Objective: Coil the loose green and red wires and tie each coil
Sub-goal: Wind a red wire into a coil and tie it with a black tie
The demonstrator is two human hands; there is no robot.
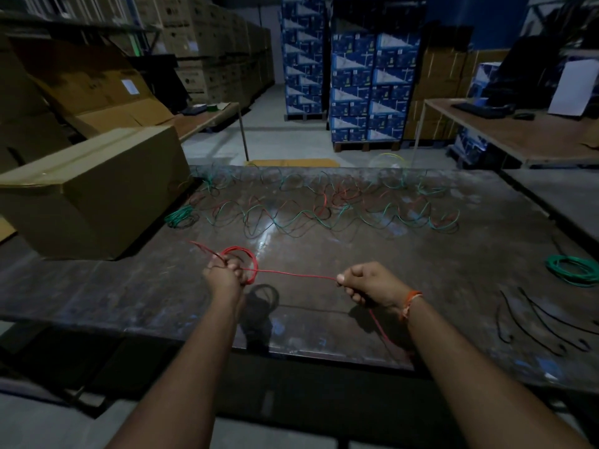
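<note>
Cardboard box (94, 189) on table (421, 270)

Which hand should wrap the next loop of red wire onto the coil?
The right hand. It pinches the free red wire stretched from the red coil, so it can likely swing it round, while the left hand grips the coil.

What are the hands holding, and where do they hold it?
Left hand grips the red wire coil at its near side; right hand pinches the coil's loose straight end.
</note>
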